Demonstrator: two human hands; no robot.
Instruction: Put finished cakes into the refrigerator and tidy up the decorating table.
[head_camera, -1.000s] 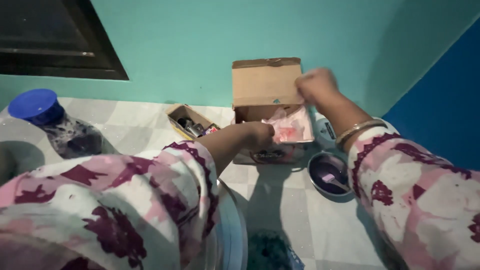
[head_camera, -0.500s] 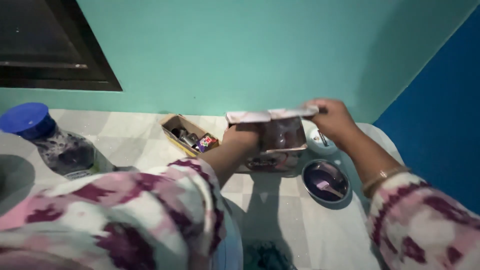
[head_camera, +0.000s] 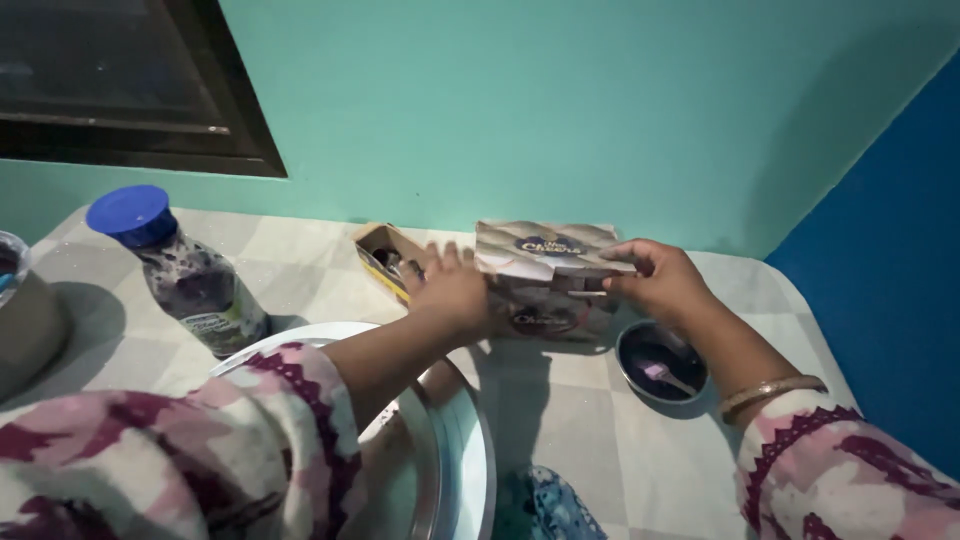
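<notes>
Head view: left of the grip, a bottle (head_camera: 185, 275) stands clear. The left hand (head_camera: 448, 290) lies spread against the box (head_camera: 545, 280), steadying it on the tabletop (head_camera: 300, 270); the right hand (head_camera: 665, 280) pinches its lid edge. Right below, a bowl (head_camera: 660, 362) sits apart.

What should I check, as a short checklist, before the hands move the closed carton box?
1. Lid of the carton box is down: ok.
2. Left hand rests against the box's left side: ok.
3. Right hand grips the box's right edge: ok.
4. Small open box stands close behind the left hand and may be bumped: not ok.
5. Round dish with a purple spoon sits just below the right hand: not ok.
6. Lid is fully latched: cannot tell.
</notes>
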